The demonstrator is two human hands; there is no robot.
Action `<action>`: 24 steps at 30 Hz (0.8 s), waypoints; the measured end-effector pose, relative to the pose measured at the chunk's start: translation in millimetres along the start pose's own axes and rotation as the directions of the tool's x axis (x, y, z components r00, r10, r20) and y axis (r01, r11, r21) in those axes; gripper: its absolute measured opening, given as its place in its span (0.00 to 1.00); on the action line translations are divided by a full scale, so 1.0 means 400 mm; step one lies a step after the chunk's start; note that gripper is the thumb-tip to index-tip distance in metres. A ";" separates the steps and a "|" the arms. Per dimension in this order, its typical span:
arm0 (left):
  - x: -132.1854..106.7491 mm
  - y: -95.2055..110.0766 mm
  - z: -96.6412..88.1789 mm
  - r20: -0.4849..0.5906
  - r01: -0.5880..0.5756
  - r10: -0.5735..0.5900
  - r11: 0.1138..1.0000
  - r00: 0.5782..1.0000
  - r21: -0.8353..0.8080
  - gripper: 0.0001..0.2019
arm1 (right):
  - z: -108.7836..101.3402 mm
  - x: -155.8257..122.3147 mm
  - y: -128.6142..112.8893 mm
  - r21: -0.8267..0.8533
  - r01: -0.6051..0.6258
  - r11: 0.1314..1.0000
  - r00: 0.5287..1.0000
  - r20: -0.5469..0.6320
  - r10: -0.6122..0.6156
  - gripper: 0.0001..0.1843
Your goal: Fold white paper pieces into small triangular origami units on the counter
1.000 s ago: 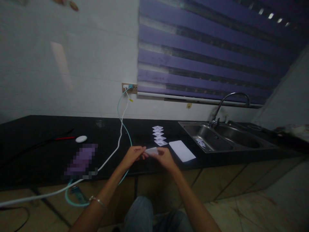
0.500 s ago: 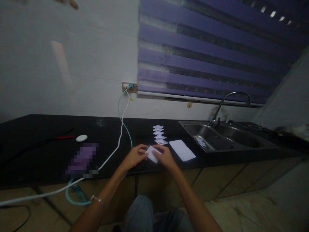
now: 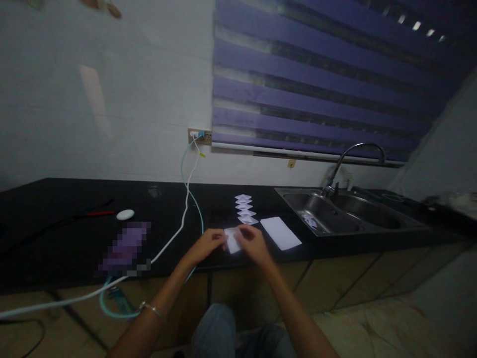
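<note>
Between both hands, over the front of the black countertop (image 3: 179, 253), is a small piece of folded white paper (image 3: 233, 241). My left hand (image 3: 208, 243) pinches its left edge, and my right hand (image 3: 253, 241) grips the right side with the thumb on top. Just beyond the hands, several folded white paper pieces (image 3: 246, 213) lie in a row running away from me. Right of my right hand lies a stack of white paper sheets (image 3: 281, 233). How the held paper is creased is too blurred to tell.
A white cable (image 3: 185, 214) and a teal cable (image 3: 199, 211) run from the wall socket (image 3: 200, 135) across the counter. At left are a white oval object (image 3: 125, 215) and a pixelated purple item (image 3: 124, 246). A double sink (image 3: 316, 229) with a tap (image 3: 337, 171) is at right.
The held paper has turned from a slanted, pointed outline to a more upright, squarish one. Both hands still hold it in nearly the same place.
</note>
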State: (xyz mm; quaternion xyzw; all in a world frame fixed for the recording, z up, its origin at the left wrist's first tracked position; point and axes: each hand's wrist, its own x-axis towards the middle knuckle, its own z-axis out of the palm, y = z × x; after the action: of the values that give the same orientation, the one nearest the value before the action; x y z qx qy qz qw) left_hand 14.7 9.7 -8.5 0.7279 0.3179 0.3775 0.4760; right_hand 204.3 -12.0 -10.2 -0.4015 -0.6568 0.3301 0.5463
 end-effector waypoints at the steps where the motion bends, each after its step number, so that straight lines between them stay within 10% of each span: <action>1: 0.001 -0.002 -0.001 0.010 -0.003 0.004 1.000 1.000 -0.011 0.16 | 0.001 -0.003 -0.009 -0.014 0.035 0.999 0.999 0.012 -0.035 0.12; 9: 0.011 -0.021 -0.008 0.036 -0.028 0.033 0.993 0.999 -0.114 0.16 | -0.001 -0.019 -0.016 -0.157 0.298 0.942 0.953 0.102 -0.284 0.12; 24: 0.012 -0.025 -0.006 0.045 0.040 -0.029 0.968 0.999 -0.249 0.14 | -0.007 -0.025 -0.021 -0.258 0.310 0.915 0.943 0.202 -0.263 0.17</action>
State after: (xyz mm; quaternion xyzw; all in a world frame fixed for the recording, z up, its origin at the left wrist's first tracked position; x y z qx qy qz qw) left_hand 13.9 18.1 -16.1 0.6640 0.2705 0.3913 0.5769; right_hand 206.3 -25.0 -6.8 -0.3471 -0.7918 0.1792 0.4695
